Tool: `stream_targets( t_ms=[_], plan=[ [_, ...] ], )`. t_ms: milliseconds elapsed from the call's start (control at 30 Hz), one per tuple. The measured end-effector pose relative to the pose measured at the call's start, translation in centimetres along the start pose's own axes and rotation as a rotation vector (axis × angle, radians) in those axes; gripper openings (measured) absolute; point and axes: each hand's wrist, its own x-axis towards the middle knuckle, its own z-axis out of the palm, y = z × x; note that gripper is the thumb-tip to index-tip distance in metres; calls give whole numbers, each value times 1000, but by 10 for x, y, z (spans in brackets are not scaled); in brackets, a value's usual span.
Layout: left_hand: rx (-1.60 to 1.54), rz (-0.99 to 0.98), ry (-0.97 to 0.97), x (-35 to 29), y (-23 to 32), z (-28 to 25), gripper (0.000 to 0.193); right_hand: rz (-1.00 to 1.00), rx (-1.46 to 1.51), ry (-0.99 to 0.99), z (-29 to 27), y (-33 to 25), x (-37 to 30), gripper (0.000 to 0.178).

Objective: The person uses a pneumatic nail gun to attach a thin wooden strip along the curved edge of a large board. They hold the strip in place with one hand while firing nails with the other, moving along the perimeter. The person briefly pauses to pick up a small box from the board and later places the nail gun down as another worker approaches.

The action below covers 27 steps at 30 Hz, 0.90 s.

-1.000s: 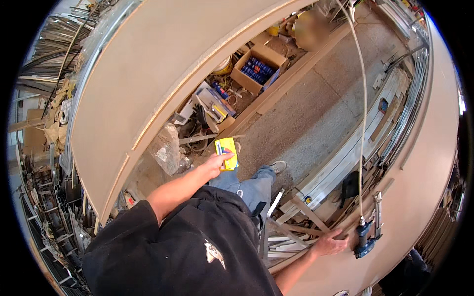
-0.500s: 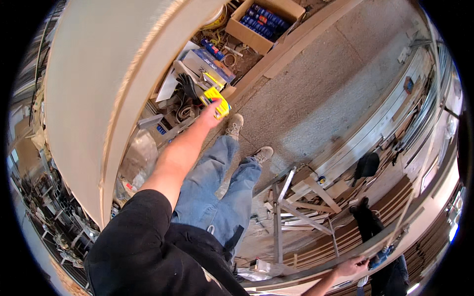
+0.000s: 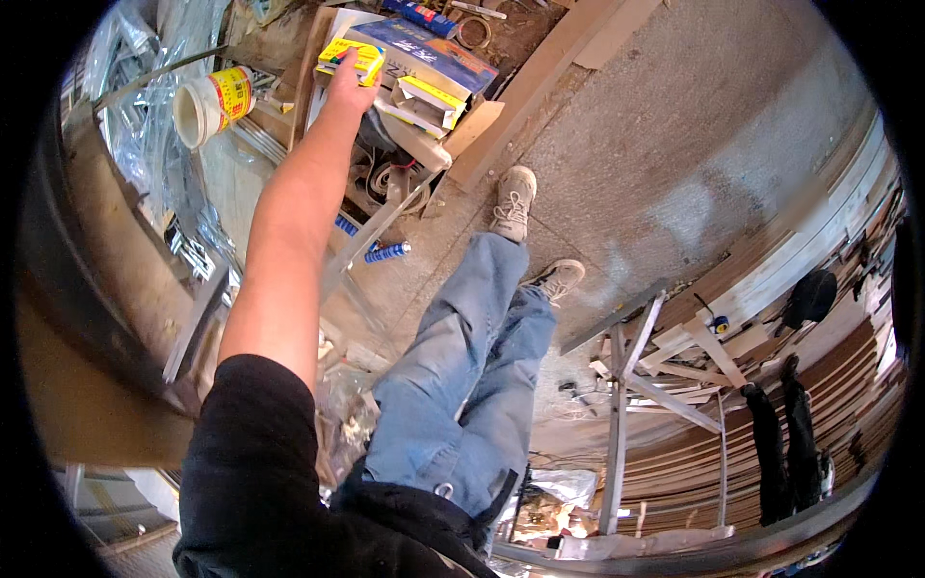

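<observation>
At the end of my outstretched arm, my left hand (image 3: 356,89) is closed around a small yellow box (image 3: 337,48), its thumb lying over the top. The box is beside a larger dark blue and grey carton (image 3: 414,50). Near the hand, a second yellow-and-white box (image 3: 429,103) has its end toward me, with a brown cardboard flap next to it. Below the hand, a dark glove-like item and coiled cords (image 3: 393,178) are partly covered by other things. My right hand is out of view.
A white bucket with a yellow-red label (image 3: 231,98) lies tipped at the left among plastic-wrapped metal profiles. A blue tube (image 3: 387,252) lies on the floor by my legs. At the right are a metal stand (image 3: 617,424), stacked boards and another person's dark-trousered legs (image 3: 768,453).
My left hand has moved up and left with the yellow box, as the view turned. The large pale panel and the hand at the lower right have left the picture.
</observation>
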Motion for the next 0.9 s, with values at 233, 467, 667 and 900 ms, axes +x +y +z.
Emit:
stream_targets(
  t_ms=[233, 467, 667, 900],
  plan=[
    [247, -100, 112, 21, -30, 14, 56, 32, -16, -33, -16, -9, 15, 44],
    [406, -28, 39, 106, 13, -57, 59, 17, -19, -176, -5, 53, -12, 46],
    [1501, 1231, 94, -61, -123, -28, 76, 403, 266, 22, -17, -50, -23, 43],
    [1380, -84, -712, -289, -268, -39, 10, 370, 293, 48, 12, -75, -20, 35]
  ],
)
